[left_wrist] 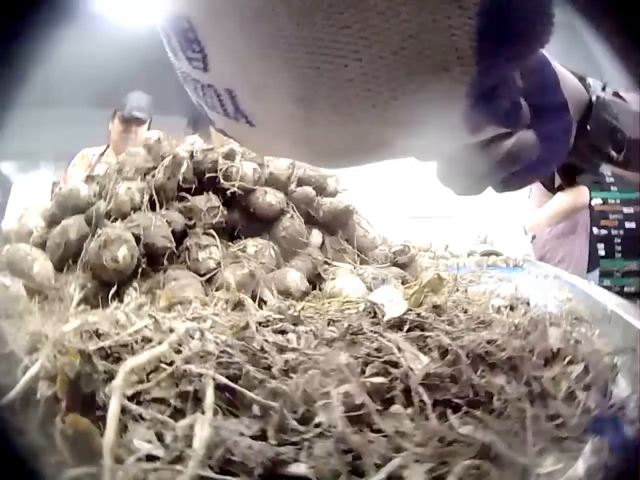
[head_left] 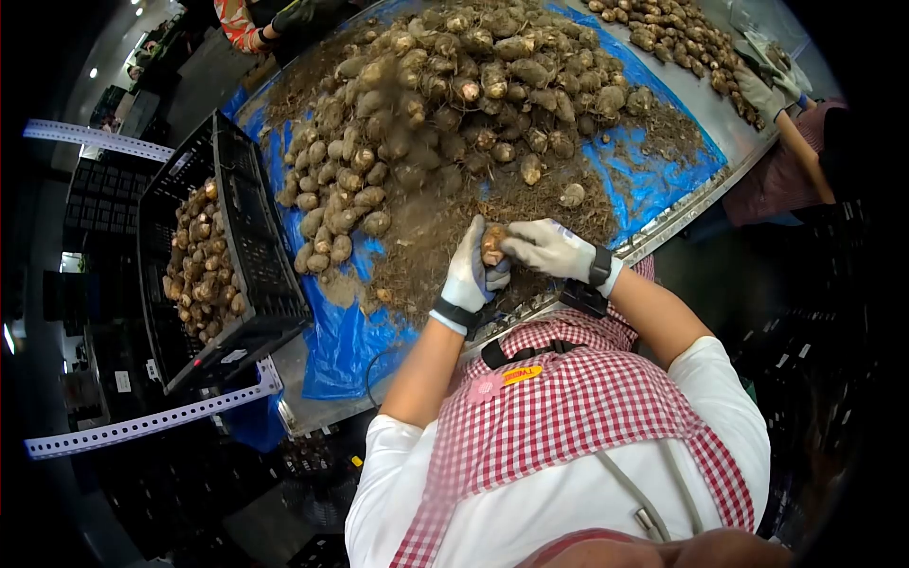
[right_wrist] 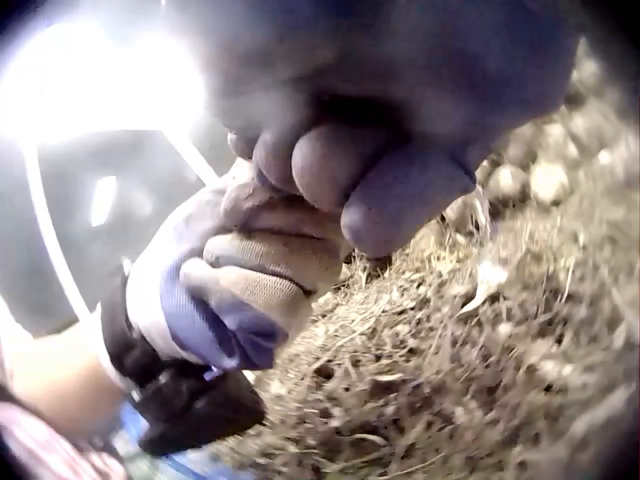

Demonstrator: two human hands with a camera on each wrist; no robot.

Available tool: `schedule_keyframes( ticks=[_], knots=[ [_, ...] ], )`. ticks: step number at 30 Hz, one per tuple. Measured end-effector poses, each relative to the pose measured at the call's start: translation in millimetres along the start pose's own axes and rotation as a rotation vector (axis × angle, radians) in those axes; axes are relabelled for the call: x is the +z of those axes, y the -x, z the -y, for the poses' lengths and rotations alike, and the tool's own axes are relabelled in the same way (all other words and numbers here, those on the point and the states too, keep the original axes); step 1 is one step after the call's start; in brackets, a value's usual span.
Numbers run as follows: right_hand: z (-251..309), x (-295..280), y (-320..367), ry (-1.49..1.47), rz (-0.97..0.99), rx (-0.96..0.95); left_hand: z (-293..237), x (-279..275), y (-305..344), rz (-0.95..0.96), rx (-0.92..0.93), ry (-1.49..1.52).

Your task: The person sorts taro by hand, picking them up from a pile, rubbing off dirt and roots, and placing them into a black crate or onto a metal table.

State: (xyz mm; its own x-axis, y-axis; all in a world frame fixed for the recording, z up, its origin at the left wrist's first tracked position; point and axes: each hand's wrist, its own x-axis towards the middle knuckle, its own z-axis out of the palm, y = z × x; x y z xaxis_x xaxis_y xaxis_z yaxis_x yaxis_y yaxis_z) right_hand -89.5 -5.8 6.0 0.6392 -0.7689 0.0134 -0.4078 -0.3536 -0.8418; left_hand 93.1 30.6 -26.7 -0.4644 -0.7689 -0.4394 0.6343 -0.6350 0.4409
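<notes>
Over the near edge of the root-strewn table, my gloved left hand (head_left: 466,275) grips a brown taro corm (head_left: 492,244). My right hand (head_left: 557,250), also gloved, has its fingertips on the corm's right side and pinches it there. Seen from the right wrist, the right hand's fingers (right_wrist: 400,195) are curled close against the left hand (right_wrist: 255,275), and the corm is hidden behind them. From the left wrist, the left glove (left_wrist: 330,80) fills the top. Beyond the hands rises a large heap of taro (head_left: 454,85) with soil and stringy roots.
A blue plastic sheet (head_left: 331,350) lies under the heap. On the left stands a black crate (head_left: 270,256) holding trimmed taro (head_left: 201,275). Loose roots (left_wrist: 330,370) cover the near surface. Another worker's gloved hand (head_left: 762,95) is by more taro (head_left: 672,43) at the upper right.
</notes>
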Motion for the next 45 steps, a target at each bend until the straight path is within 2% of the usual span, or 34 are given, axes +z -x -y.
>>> schedule_keyframes(
  ticks=[1, 2, 4, 6, 8, 9, 10, 12, 13, 14, 16, 18, 19, 20, 22, 24, 25, 26, 28, 29, 30, 31, 32, 33, 34, 35, 36, 37, 38, 40, 41, 42, 44, 45],
  knots=[
    [-6.5, -2.1, -1.1, -0.069, -0.049, 0.022, -1.0, -2.7, -0.6, 0.064, -0.034, 0.076],
    [-16.7, -12.4, -9.7, 0.033, -0.025, 0.193, -1.5, 3.2, 3.6, 0.025, -0.007, 0.031],
    [-29.1, -12.6, -7.8, -0.124, -0.271, 0.026, -8.2, 18.1, 7.9, -0.047, 0.056, -0.071],
    [22.2, -26.2, -2.4, -0.238, 0.026, 0.144, -4.1, 21.2, -2.9, -0.259, 0.068, -0.218],
    [-4.2, 0.4, -2.8, 0.078, -0.022, -0.195, -2.3, 35.2, -16.5, -0.465, 0.015, -0.468],
    [-12.1, -6.8, -3.0, 0.081, 0.068, -0.076, -7.0, 36.4, -14.2, -0.271, 0.031, -0.582],
    [5.3, -23.6, -2.5, -0.298, 0.084, 0.133, -21.3, 36.2, -12.2, -0.069, -0.098, -0.561],
    [-8.5, -56.8, -8.0, -0.284, -0.161, 0.344, -46.2, 62.3, -21.6, -0.251, 0.057, -1.15],
    [-39.4, -74.3, -9.6, -0.395, -0.292, 0.395, -53.1, 41.2, -47.1, -0.217, 0.662, -1.506],
    [-79.2, -95.7, -10.0, -0.507, -0.42, 0.443, -74.0, 58.5, -46.5, -0.249, 0.705, -1.488],
    [-132.7, -154.1, -6.0, -0.872, -0.361, 0.563, -113.2, 69.4, -66.4, -0.398, 1.048, -1.912],
    [-210.9, -208.3, -9.7, -0.978, -0.545, 0.716, -150.3, 86.3, -83.9, -0.384, 1.306, -2.361],
    [-215.5, -227.9, -8.9, -0.941, -0.661, 0.676, -162.7, 85.8, -99.8, -0.385, 1.401, -2.509],
    [-221.6, -246.7, -7.0, -0.903, -0.775, 0.638, -172.2, 79.2, -116.2, -0.406, 1.266, -2.667],
    [-263.8, -287.3, -6.0, -0.844, -0.793, 0.616, -186.3, 68.3, -141.0, -0.388, 1.162, -2.776],
    [-333.7, -329.8, -9.2, -0.79, -0.747, 0.21, -194.4, 82.5, -131.7, -0.317, 1.095, -2.629],
    [-316.2, -338.5, -27.0, -1.09, -1.025, 0.238, -193.3, 87.1, -124.2, -0.334, 1.106, -2.516],
    [-269.3, -338.8, -33.6, -1.134, -1.136, 0.383, -194.5, 78.7, -124.4, -0.325, 1.143, -2.388],
    [-240.1, -331.9, -53.5, -1.118, -1.05, 0.383, -187.9, 82.0, -112.5, -0.369, 1.173, -2.202],
    [-208.1, -312.1, -63.8, -0.94, -0.956, 0.337, -181.3, 79.6, -107.0, -0.367, 1.21, -2.105],
    [-161.7, -280.2, -71.0, -0.763, -0.858, 0.291, -174.7, 77.5, -102.5, -0.347, 1.387, -2.043],
    [-100.6, -246.7, -72.4, -0.571, -0.722, 0.227, -166.0, 81.8, -90.7, -0.286, 1.177, -1.82],
    [-30.5, -220.9, -72.6, -0.361, -0.495, 0.332, -154.7, 87.5, -75.2, -0.23, 0.971, -1.589],
    [11.7, -192.0, -70.4, -0.314, -0.353, 0.289, -140.4, 87.0, -62.7, -0.226, 0.815, -1.35],
    [6.0, -162.5, -72.2, -0.014, -0.262, 0.025, -128.9, 69.6, -63.1, -0.063, 0.619, -0.964],
    [6.0, -136.5, -74.8, 0.039, -0.21, -0.189, -121.2, 37.5, -70.6, -0.077, 0.516, -0.897],
    [12.8, -118.6, -76.1, -0.013, -0.118, -0.222, -113.5, 13.1, -71.8, -0.089, 0.412, -0.828],
    [9.7, -100.4, -80.4, 0.055, -0.132, -0.29, -99.2, 26.3, -42.3, 0.046, 0.233, -0.467],
    [7.4, -83.2, -85.1, 0.126, -0.152, -0.36, -92.2, 13.3, -43.9, 0.037, -0.005, -0.183],
    [11.2, -56.7, -86.6, 0.063, 0.058, -0.204, -73.9, -1.7, -33.1, 0.211, -0.123, 0.057],
    [7.6, -40.4, -80.5, 0.24, 0.037, -0.327, -63.9, 7.1, -26.9, 0.06, -0.122, -0.019],
    [0.9, -24.3, -76.6, 0.286, -0.03, -0.326, -59.2, -8.6, -29.1, 0.128, -0.196, -0.014],
    [-1.6, -12.2, -64.7, 0.402, -0.061, -0.346, -58.2, 7.0, -11.0, -0.199, -0.107, -0.29],
    [0.9, -9.3, -62.4, 0.426, -0.104, -0.405, -58.1, 15.9, -5.4, -0.268, -0.063, -0.381]
  ],
)
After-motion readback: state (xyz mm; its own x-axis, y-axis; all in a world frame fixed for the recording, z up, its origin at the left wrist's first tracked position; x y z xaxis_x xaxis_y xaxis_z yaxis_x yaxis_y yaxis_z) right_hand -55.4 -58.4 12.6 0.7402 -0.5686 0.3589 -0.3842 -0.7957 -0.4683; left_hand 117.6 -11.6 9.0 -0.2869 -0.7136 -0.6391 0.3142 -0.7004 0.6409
